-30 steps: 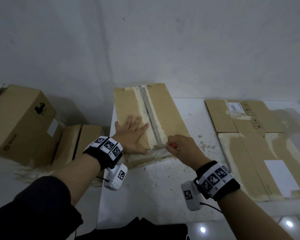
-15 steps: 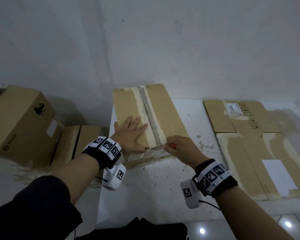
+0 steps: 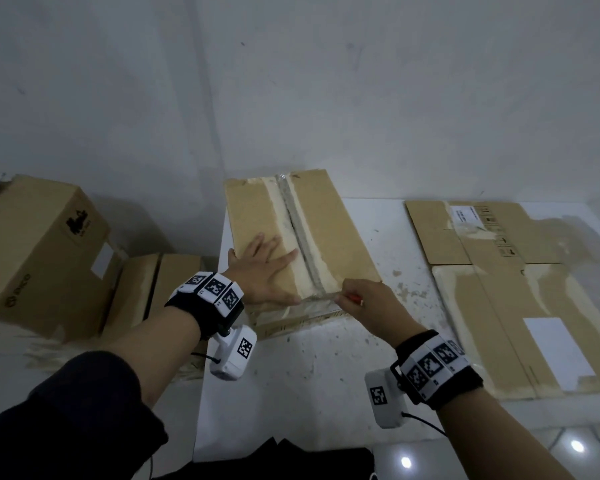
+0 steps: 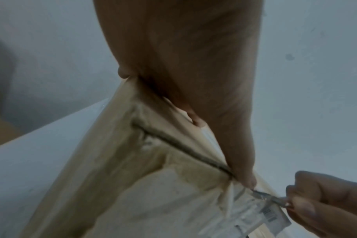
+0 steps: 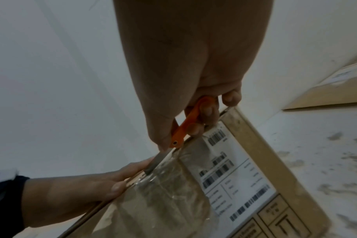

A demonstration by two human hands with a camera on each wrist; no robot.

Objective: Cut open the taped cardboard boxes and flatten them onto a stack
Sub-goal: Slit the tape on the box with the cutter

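Observation:
A taped cardboard box (image 3: 329, 233) stands on the white table (image 3: 326, 375), with a strip of tape (image 3: 305, 233) along its top seam. My left hand (image 3: 264, 271) lies flat on the box's left flap, fingers spread and straight. My right hand (image 3: 368, 299) grips an orange-handled knife (image 5: 185, 127) at the near edge of the box. Its blade (image 5: 155, 162) sits in the clear tape at the top front edge, right beside my left thumb (image 5: 132, 167). A shipping label (image 5: 234, 175) covers the box's front face.
Flattened cardboard (image 3: 520, 289) lies on the right part of the table. Left of the table stand a large closed box (image 3: 39, 251) and a smaller box (image 3: 153, 289). A grey wall rises right behind. Dark cloth (image 3: 274, 459) hangs at the table's near edge.
The blade has shifted slightly left along the box's near top edge, toward my left thumb. My left hand has stayed flat on the flap.

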